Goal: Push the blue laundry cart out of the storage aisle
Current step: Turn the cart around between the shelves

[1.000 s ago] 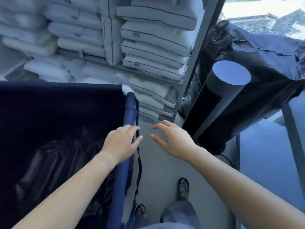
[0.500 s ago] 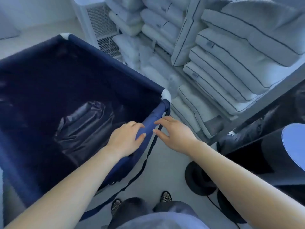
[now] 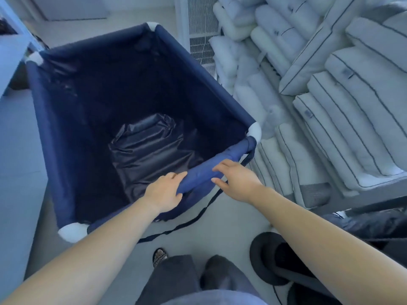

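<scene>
While the left hand (image 3: 163,191) clamps the near rail of one blue laundry cart (image 3: 204,80), centre frame, the right hand (image 3: 236,181) lies half-open, fingertips on it; four white corner caps (image 3: 254,129).

Navy blue laundry cart (image 3: 55,128), white corner caps (image 3: 254,130); white cushions (image 3: 343,111), dark piping

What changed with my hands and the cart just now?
The right hand, free in the air before, came onto the near rim of the blue laundry cart, fingers resting on it. The left hand keeps its grip on that rim; the black bag stays inside.
</scene>
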Tool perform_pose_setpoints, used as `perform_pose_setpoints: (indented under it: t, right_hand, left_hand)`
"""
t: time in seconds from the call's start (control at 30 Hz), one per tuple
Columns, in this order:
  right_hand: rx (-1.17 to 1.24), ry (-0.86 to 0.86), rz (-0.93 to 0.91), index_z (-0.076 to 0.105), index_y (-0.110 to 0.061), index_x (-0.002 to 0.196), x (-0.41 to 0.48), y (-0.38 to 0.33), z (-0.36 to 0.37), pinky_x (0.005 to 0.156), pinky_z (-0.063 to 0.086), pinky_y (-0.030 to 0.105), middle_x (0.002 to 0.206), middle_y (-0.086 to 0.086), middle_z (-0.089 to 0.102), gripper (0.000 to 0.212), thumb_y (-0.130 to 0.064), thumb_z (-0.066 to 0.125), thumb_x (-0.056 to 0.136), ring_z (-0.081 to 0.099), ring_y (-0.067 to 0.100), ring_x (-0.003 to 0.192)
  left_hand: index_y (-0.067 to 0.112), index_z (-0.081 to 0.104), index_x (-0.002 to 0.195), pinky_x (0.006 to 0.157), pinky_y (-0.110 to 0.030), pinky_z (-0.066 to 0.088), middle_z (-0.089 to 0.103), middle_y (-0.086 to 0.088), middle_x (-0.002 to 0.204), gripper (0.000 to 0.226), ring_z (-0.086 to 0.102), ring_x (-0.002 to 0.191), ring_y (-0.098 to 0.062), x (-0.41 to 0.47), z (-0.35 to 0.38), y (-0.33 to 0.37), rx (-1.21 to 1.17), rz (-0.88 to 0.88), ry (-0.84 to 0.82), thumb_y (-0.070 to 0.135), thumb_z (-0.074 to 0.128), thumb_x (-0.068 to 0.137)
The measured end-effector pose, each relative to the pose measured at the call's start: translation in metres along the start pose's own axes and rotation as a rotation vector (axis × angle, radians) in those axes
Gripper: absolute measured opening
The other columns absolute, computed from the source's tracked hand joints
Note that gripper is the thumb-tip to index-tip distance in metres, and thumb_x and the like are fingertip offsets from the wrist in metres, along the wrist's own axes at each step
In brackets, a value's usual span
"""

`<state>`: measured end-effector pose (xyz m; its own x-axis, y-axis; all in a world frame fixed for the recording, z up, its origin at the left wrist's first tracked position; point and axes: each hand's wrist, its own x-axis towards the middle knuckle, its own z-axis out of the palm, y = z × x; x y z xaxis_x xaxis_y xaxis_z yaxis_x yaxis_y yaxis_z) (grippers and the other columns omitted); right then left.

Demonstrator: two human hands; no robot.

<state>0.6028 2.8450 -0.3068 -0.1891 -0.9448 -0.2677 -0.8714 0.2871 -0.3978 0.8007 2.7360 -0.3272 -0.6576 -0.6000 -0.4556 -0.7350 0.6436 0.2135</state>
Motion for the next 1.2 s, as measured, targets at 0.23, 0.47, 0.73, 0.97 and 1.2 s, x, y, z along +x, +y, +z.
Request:
perform_pose_setpoints:
  t: [0.23, 0.47, 0.73, 0.97, 1.2]
  right_hand:
    - [-0.130, 0.007, -0.129, 0.046, -0.017, 0.131, 0.032, -0.006, 0.009, 0.093, 0.043, 0.038, 0.142, 0.000, 0.037, 0.041, -0.035, 0.047, 0.094, 0.036, 0.022, 0.127]
    - [-0.297, -0.101, -0.211, 0.028, -0.020, 0.143, 0.060, -0.012, 0.036, 0.116, 0.014, 0.043, 0.149, 0.000, 0.031, 0.059, -0.041, 0.049, 0.093, 0.024, 0.022, 0.137]
    - [-0.410, -0.012, -0.195, 0.026, -0.019, 0.140, 0.056, -0.014, 0.057, 0.115, 0.010, 0.047, 0.139, 0.000, 0.036, 0.061, -0.044, 0.052, 0.090, 0.027, 0.024, 0.132]
    - [-0.412, -0.011, -0.090, 0.029, -0.019, 0.137, 0.050, -0.028, 0.067, 0.114, 0.008, 0.051, 0.134, 0.002, 0.038, 0.056, -0.049, 0.043, 0.093, 0.027, 0.025, 0.129]
    - [-0.480, -0.038, 0.050, 0.032, -0.013, 0.131, 0.041, -0.053, 0.078, 0.114, 0.012, 0.054, 0.127, 0.005, 0.040, 0.058, -0.054, 0.040, 0.091, 0.029, 0.025, 0.125]
  left_hand:
    - [0.028, 0.008, 0.150, 0.091, -0.042, 0.047, 0.043, -0.002, 0.141, 0.068, 0.047, 0.122, -0.026, 0.001, 0.017, -0.011, 0.007, -0.095, 0.020, 0.026, 0.047, 0.094]
    - [0.020, 0.026, 0.140, 0.089, -0.042, 0.046, 0.050, -0.005, 0.132, 0.048, 0.053, 0.111, -0.029, -0.010, 0.034, -0.035, -0.044, -0.129, 0.070, 0.028, 0.046, 0.096]
    - [0.020, 0.030, 0.134, 0.079, -0.037, 0.043, 0.054, -0.001, 0.122, 0.043, 0.055, 0.104, -0.026, -0.021, 0.042, -0.047, -0.014, -0.084, 0.142, 0.028, 0.047, 0.096]
    - [0.019, 0.038, 0.123, 0.068, -0.032, 0.041, 0.056, 0.002, 0.110, 0.035, 0.055, 0.096, -0.022, -0.052, 0.052, -0.087, 0.124, -0.063, 0.138, 0.039, 0.046, 0.096]
    - [0.017, 0.033, 0.131, 0.070, -0.033, 0.039, 0.053, -0.003, 0.117, 0.040, 0.053, 0.102, -0.024, -0.058, 0.052, -0.095, 0.093, -0.007, 0.089, 0.029, 0.047, 0.097]
